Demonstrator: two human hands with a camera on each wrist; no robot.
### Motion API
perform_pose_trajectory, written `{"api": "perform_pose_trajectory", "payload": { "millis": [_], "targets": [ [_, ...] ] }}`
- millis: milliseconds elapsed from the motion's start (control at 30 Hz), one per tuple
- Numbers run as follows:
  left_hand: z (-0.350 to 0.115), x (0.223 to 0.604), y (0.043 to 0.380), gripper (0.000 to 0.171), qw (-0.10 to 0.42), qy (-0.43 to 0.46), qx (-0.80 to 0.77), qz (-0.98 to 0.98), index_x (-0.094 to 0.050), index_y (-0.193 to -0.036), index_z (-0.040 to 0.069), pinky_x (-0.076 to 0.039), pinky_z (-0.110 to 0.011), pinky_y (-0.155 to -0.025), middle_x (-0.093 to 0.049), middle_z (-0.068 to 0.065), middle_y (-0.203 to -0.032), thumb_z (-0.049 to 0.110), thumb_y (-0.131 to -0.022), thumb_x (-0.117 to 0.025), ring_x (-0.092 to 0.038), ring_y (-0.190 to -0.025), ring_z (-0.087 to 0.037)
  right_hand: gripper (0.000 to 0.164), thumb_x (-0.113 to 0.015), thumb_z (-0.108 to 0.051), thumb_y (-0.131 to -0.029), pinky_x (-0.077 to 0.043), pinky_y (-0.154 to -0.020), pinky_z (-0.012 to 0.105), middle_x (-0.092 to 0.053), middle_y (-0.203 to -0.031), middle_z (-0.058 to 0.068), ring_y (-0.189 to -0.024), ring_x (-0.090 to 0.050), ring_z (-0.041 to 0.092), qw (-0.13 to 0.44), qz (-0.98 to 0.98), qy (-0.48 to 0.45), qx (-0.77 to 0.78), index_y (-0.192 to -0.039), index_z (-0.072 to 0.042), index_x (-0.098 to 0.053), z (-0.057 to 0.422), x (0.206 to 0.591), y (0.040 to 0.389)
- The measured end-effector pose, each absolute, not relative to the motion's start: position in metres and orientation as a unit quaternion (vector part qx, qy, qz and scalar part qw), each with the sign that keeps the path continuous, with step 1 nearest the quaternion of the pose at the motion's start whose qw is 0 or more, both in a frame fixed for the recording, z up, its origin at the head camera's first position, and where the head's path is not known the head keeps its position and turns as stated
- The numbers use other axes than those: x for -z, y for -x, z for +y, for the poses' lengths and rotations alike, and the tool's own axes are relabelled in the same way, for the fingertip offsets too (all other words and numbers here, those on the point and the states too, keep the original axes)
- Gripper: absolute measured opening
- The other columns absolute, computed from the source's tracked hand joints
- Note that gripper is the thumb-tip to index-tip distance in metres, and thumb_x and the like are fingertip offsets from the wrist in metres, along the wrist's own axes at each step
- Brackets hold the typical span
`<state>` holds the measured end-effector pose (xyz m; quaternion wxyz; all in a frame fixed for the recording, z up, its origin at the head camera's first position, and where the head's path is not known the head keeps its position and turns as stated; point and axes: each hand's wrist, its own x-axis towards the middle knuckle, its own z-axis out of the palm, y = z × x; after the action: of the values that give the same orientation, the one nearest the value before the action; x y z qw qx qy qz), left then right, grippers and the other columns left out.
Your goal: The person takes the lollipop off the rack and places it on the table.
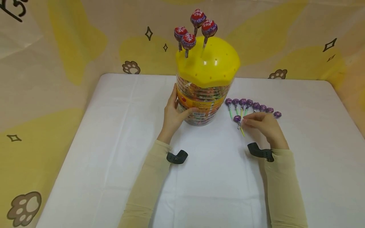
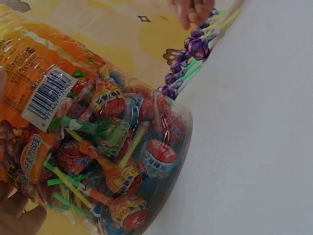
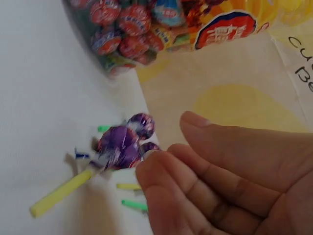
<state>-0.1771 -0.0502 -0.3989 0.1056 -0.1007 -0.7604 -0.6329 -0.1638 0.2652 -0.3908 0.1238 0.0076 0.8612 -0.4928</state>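
My left hand (image 1: 174,115) holds a clear plastic candy jar (image 1: 199,107) by its side, thumb across the front label, the other fingers partly hidden. Through its wall, wrapped lollipops (image 2: 159,159) show. A yellow domed lid (image 1: 219,63) with small holes tops the jar, and several red-and-purple lollipops (image 1: 198,18) stand stick-down in it. Just right of a single purple lollipop (image 1: 237,118) with a yellow stick is my right hand (image 1: 263,125). In the right wrist view the thumb and fingers (image 3: 274,152) are apart, with nothing between them; the lollipop lies on the cloth beyond the fingertips.
Several more purple-wrapped lollipops (image 1: 249,102) lie in a slanting row behind the single one, some partly covered by the right hand. The table has a white cloth (image 1: 137,126). A yellow patterned backdrop (image 1: 265,38) rises behind the table.
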Motion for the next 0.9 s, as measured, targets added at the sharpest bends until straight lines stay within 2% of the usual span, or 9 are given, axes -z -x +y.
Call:
{"api": "perform_pose_trajectory", "payload": {
  "millis": [100,233,333,467,667,900],
  "targets": [
    [-0.051,0.398,0.177,0.107,0.106,0.100,0.634,-0.760,-0.014,-0.152,0.008,-0.023,-0.034,-0.114,-0.022,-0.009,-0.154,0.041,-0.069,-0.072,-0.021,-0.141,-0.016,0.037,-0.064,-0.017,-0.090,-0.033,-0.103,0.057,-0.067,-0.084,-0.015,-0.079,-0.064,0.001,0.098,0.854,0.002,0.511,-0.114,0.011,-0.061,0.261,0.386,0.162],
    [-0.050,0.397,0.176,0.105,0.104,0.097,0.634,-0.760,-0.013,-0.152,0.009,-0.024,-0.034,-0.114,-0.022,-0.008,-0.155,0.035,-0.070,-0.073,-0.020,-0.141,-0.016,0.035,-0.065,-0.019,-0.091,-0.048,-0.091,0.032,-0.068,-0.088,-0.013,-0.084,-0.066,0.010,0.059,0.849,0.004,0.525,-0.115,0.007,-0.063,0.253,0.376,0.158],
    [-0.050,0.397,0.176,0.100,0.100,0.094,0.634,-0.761,-0.012,-0.152,0.009,-0.024,-0.033,-0.114,-0.021,-0.007,-0.155,0.022,-0.076,-0.077,-0.020,-0.141,-0.016,0.033,-0.069,-0.020,-0.088,-0.050,-0.078,0.020,-0.070,-0.088,-0.010,-0.082,-0.066,0.013,0.022,0.828,-0.002,0.560,-0.110,0.004,-0.067,0.245,0.365,0.154],
    [-0.050,0.398,0.176,0.098,0.097,0.091,0.633,-0.762,-0.012,-0.152,0.009,-0.024,-0.033,-0.114,-0.021,-0.007,-0.155,0.011,-0.078,-0.077,-0.020,-0.141,-0.016,0.026,-0.075,-0.016,-0.083,-0.050,-0.076,0.021,-0.072,-0.088,-0.004,-0.079,-0.065,0.015,-0.017,0.779,0.010,0.626,-0.102,0.001,-0.071,0.234,0.348,0.150],
    [-0.050,0.398,0.176,0.099,0.098,0.089,0.631,-0.764,-0.013,-0.152,0.010,-0.024,-0.034,-0.114,-0.021,-0.006,-0.155,0.011,-0.078,-0.078,-0.020,-0.141,-0.016,0.026,-0.077,-0.008,-0.079,-0.053,-0.076,0.020,-0.072,-0.087,0.005,-0.080,-0.065,0.020,-0.052,0.727,0.053,0.682,-0.099,0.007,-0.070,0.217,0.321,0.149],
    [-0.050,0.398,0.176,0.099,0.095,0.089,0.633,-0.763,-0.013,-0.152,0.011,-0.024,-0.034,-0.114,-0.021,-0.005,-0.155,0.012,-0.078,-0.078,-0.020,-0.141,-0.015,0.024,-0.073,0.001,-0.079,-0.056,-0.077,0.027,-0.070,-0.088,0.014,-0.080,-0.067,0.025,-0.088,0.657,0.120,0.740,-0.098,0.014,-0.067,0.193,0.296,0.154]
  ]
}}
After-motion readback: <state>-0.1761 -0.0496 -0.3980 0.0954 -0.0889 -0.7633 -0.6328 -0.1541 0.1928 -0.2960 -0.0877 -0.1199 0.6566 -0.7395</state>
